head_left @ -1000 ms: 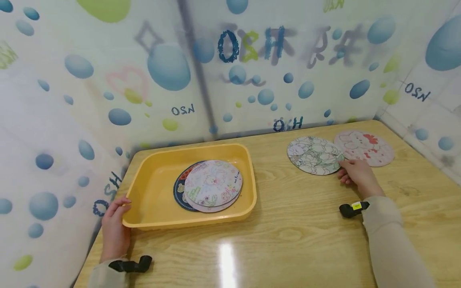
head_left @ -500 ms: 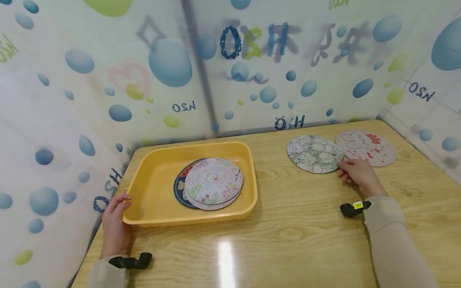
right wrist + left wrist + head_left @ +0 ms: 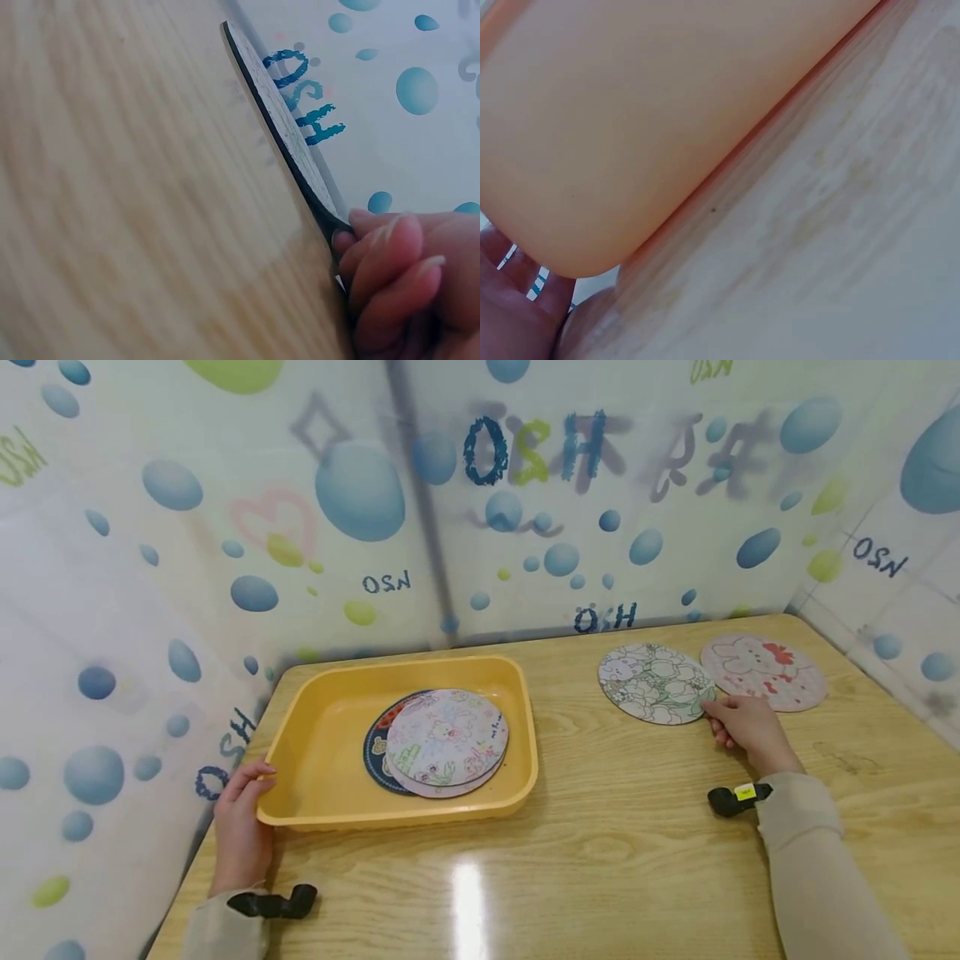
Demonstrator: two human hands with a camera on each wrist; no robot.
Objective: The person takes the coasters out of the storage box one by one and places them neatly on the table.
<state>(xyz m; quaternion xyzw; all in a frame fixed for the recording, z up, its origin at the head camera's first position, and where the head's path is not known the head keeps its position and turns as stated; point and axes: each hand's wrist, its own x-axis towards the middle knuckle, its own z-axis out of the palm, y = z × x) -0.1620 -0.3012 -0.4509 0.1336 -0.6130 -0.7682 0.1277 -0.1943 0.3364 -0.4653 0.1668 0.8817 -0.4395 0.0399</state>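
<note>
My right hand (image 3: 750, 731) pinches the near right edge of a round mouse pad (image 3: 652, 681) with a green tulip drawing. In the right wrist view, thumb and fingers meet at the mouse pad's thin black edge (image 3: 281, 146), which slants over the table. Behind that hand lies a pink round mouse pad (image 3: 765, 672) with a rabbit and red bow. My left hand (image 3: 242, 827) touches the near left corner of a yellow tray (image 3: 397, 820), fingertips right at the rim. In the left wrist view its fingers (image 3: 517, 266) stretch along the tray's outer wall.
Inside the tray several round mouse pads overlap, a pale patterned one (image 3: 447, 735) on top and a dark blue one (image 3: 378, 752) beneath. The wooden table (image 3: 600, 868) meets a wall (image 3: 480, 543) printed with blue and green bubbles at the back, left and right.
The view shifts slightly. Both hands stay in about the same places, the right at the tulip mouse pad's edge and the left at the tray's corner.
</note>
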